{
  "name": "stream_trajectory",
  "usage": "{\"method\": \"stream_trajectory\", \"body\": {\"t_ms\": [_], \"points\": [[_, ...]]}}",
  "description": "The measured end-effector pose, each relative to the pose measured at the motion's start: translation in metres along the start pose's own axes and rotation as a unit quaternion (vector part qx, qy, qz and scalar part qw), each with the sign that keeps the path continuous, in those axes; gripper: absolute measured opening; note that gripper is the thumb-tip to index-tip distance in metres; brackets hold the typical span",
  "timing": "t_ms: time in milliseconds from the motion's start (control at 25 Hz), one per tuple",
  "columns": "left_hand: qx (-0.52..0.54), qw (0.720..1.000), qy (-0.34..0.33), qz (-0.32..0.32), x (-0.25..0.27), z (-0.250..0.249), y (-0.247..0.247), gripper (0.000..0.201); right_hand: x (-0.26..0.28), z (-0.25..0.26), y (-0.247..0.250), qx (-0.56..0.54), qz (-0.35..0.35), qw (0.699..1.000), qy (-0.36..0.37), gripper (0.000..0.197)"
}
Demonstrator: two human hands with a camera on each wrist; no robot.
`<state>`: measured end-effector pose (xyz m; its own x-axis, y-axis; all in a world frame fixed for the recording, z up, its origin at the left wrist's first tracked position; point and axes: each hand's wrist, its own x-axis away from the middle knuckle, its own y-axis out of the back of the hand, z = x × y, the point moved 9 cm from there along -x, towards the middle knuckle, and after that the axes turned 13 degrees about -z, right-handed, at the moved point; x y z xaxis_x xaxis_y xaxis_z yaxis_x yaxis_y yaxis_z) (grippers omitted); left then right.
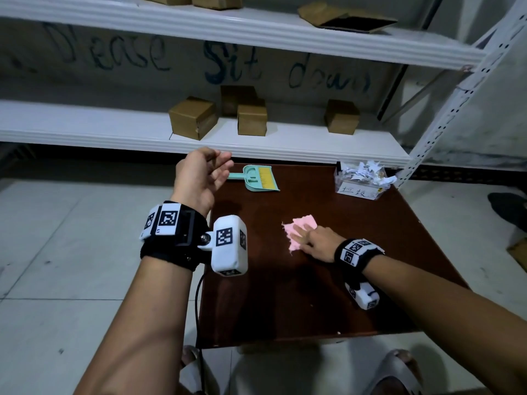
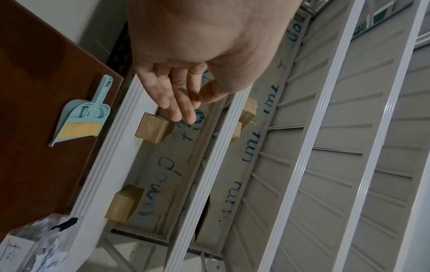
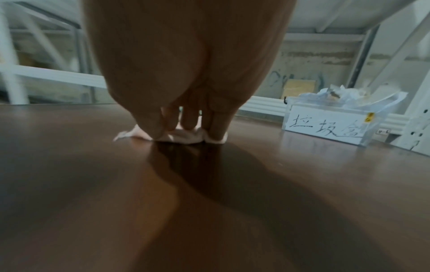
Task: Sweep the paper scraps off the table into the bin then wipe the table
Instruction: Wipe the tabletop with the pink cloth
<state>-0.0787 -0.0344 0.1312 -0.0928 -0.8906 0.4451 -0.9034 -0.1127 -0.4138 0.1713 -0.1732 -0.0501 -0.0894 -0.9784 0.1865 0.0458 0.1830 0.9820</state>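
Mid-table, right hand presses flat on crumpled pink cloth; wipe dark brown wooden table edge-to-edge, keeping even pressure; left hand hangs relaxed and empty.

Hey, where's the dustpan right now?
In the head view the dustpan lies at the table's far left, brush tucked inside it, just beyond the raised left hand and left of the bin.
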Motion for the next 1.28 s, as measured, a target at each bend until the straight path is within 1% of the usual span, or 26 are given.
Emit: {"method": "stream_trajectory", "body": {"t_ms": [160,360,520,680,840,920,1000,1200,1280], "points": [[0.002,1.000,-0.005,-0.008,-0.010,-0.011,0.002,0.012,-0.050,-0.020,0.007,0.018,0.006,0.999,-0.041,0.061],[-0.004,0.999,-0.020,-0.028,-0.022,-0.022,0.011,0.011,-0.117,-0.048,0.016,0.015,-0.004,0.996,-0.093,0.062],[-0.003,0.999,-0.027,-0.039,-0.030,-0.027,0.018,0.012,-0.157,-0.060,0.031,0.037,-0.019,0.993,-0.108,0.059],[-0.004,0.999,-0.034,-0.042,-0.033,-0.031,0.019,0.011,-0.196,-0.067,0.036,0.043,-0.027,0.993,-0.107,0.066],[-0.001,0.999,-0.031,-0.043,-0.037,-0.034,0.016,0.011,-0.220,-0.077,0.030,0.041,-0.002,0.994,-0.098,0.068],[-0.002,0.998,-0.030,-0.046,-0.038,-0.034,0.015,0.011,-0.230,-0.092,0.025,0.028,0.014,0.993,-0.115,0.074],[-0.004,0.998,-0.028,-0.049,-0.039,-0.033,0.014,0.011,-0.239,-0.101,0.023,0.030,0.019,0.992,-0.122,0.073],[-0.016,0.998,-0.029,-0.053,-0.040,-0.030,0.013,0.011,-0.241,-0.090,0.032,0.078,0.033,0.990,-0.112,0.068],[-0.019,0.998,-0.031,-0.056,-0.040,-0.030,0.014,0.011,-0.242,-0.092,0.032,0.079,0.043,0.990,-0.105,0.068]]}}
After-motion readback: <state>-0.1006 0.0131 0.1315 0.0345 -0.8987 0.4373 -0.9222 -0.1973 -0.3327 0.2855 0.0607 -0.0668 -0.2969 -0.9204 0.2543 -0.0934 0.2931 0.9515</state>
